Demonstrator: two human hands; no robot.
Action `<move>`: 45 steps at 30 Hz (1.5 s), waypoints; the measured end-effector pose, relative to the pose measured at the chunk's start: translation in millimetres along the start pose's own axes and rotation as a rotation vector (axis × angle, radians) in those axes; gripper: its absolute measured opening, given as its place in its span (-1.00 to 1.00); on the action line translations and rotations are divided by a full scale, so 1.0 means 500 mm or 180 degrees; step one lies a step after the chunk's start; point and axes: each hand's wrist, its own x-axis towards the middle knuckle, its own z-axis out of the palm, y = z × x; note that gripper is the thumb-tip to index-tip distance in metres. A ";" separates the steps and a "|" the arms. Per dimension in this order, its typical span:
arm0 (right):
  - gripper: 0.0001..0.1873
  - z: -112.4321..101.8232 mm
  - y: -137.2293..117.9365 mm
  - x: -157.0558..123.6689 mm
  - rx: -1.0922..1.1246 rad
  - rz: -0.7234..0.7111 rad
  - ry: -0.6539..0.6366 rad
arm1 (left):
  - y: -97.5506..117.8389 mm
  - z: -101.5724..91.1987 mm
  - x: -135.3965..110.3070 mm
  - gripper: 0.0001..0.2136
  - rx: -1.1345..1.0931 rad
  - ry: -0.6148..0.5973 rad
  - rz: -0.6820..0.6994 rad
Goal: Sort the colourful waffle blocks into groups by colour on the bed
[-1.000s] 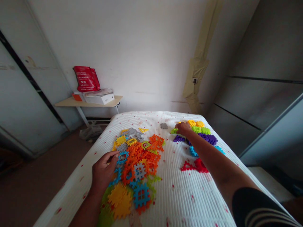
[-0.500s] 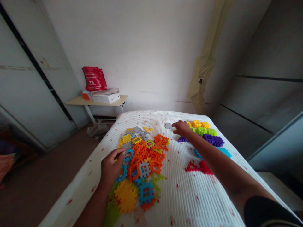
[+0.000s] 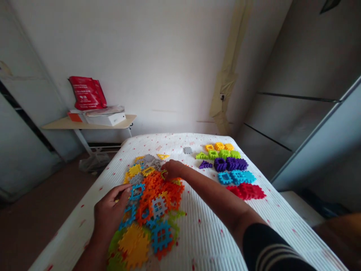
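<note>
My left hand rests at the near left side of a mixed pile of toothed plastic building pieces. Its thumb and index finger are pinched together beside a blue square frame piece; whatever they hold is hidden. My right hand reaches over the far part of the pile, knuckles up, by the grey pieces and orange pieces. Its fingertips are hidden among the pieces. Nearer me lie a grey window piece, a blue window piece and a yellow piece.
To the right, pieces stand in rows by colour: yellow, lime green, purple, blue and red. A lone grey square piece lies on the white bed cover. A small table holds a red bag.
My right hand has moved left from beside the lone grey square to the pile, leaving that piece on the cover. The left hand stays by the pile. The view has turned right.
</note>
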 end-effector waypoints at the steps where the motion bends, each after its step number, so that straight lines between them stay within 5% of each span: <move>1: -0.42 0.000 -0.002 0.001 -0.0042 0.0005 -0.0012 | -0.001 0.000 0.001 -0.75 0.0008 -0.0001 0.0009; 9: -0.35 -0.031 0.009 -0.026 -0.0250 -0.0072 0.0103 | 0.001 -0.001 0.002 -0.73 0.0037 -0.0053 -0.0065; 17: -0.37 -0.074 0.124 -0.097 0.0305 -0.0019 0.0749 | -0.014 0.006 -0.001 -0.73 -0.0007 -0.0103 -0.0037; 24: -0.43 -0.059 0.176 -0.156 0.1123 -0.0135 0.1215 | -0.001 0.010 -0.001 -0.72 -0.0088 -0.0115 -0.0102; 31: -0.50 -0.052 0.143 -0.171 0.1464 -0.0494 0.1323 | 0.016 0.009 -0.002 -0.69 -0.0052 -0.0201 0.0141; 39: -0.56 -0.010 0.003 -0.168 0.2646 -0.0913 0.1408 | 0.081 0.024 -0.031 -0.49 0.0126 -0.1026 0.1155; 45: -0.62 -0.010 -0.050 -0.151 0.2502 -0.1048 0.1677 | 0.084 0.013 -0.038 -0.74 0.0210 -0.0703 0.1162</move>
